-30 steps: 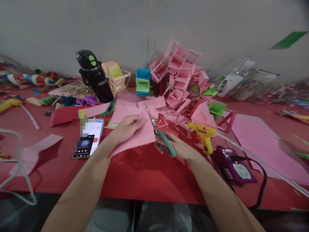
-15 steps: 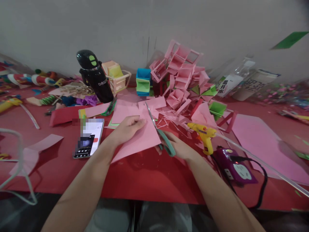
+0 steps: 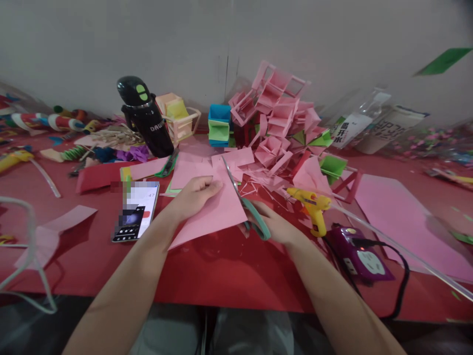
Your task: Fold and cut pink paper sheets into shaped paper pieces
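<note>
My left hand (image 3: 197, 196) pinches a sheet of pink paper (image 3: 218, 212) near its upper edge, thumb on top. In my right hand (image 3: 271, 222) is a pair of scissors (image 3: 258, 218) with green handles. The blades lie along the right edge of the sheet and point away from me. My right fingers are partly hidden behind the handles and the paper. Just beyond the sheet lie more pink paper pieces (image 3: 185, 170) and thin pink offcuts (image 3: 268, 182).
A smartphone (image 3: 138, 212) lies left of my left forearm. Right of the scissors are a yellow glue gun (image 3: 312, 204) and a purple power socket (image 3: 364, 256). Folded pink paper models (image 3: 281, 108) pile up at the wall, with a black flask (image 3: 148, 118) further left.
Almost nothing differs. The pink sheet and both hands have shifted only very slightly; the scissors stay at the sheet's right edge.
</note>
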Motion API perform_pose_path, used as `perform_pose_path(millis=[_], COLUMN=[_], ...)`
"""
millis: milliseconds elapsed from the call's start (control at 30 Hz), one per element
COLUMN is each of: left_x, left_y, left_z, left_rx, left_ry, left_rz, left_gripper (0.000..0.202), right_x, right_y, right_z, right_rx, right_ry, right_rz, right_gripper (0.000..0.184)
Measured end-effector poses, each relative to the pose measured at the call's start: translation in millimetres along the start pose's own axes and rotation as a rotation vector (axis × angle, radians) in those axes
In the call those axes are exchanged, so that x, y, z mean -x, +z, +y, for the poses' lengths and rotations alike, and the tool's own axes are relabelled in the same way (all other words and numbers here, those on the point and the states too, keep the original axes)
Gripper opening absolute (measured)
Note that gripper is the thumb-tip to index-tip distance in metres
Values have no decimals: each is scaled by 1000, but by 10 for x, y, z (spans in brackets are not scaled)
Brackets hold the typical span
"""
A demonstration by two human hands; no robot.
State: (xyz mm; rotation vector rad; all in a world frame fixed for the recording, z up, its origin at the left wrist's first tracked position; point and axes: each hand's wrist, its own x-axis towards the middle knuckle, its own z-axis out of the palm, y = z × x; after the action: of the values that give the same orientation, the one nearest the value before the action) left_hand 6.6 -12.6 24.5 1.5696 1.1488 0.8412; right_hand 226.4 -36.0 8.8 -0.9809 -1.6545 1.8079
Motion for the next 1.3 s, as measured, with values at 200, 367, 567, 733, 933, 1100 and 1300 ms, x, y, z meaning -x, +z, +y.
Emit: perform_pose_path(millis=[200, 367, 567, 733, 933, 1100, 1300], left_x=[-3, 7, -1, -9, 4, 12, 3], left_y=[3, 2, 10, 5, -4, 4, -5], left_z=[22, 10, -29, -40, -24, -4, -24], left_rx=[28, 26, 31, 51, 43, 44, 49], left_ry=[4, 18, 11, 11, -10, -11, -15], left_rz=[12, -16, -8, -17, -19, -9, -20], left_gripper=[39, 40, 42, 42, 42, 42, 41], right_x=[-12, 0, -5, -9, 7, 3, -12], right_y=[1, 0, -10, -16, -19, -1, 12], right_z=[11, -4, 9, 17, 8, 17, 32], right_rx=[-9, 1, 25, 42, 72, 61, 80], right_ry=[10, 3, -2, -17, -34, -24, -29], right_rz=[10, -2, -14, -35, -40, -38, -30], right_gripper=[36, 34, 33, 31, 32, 31, 23])
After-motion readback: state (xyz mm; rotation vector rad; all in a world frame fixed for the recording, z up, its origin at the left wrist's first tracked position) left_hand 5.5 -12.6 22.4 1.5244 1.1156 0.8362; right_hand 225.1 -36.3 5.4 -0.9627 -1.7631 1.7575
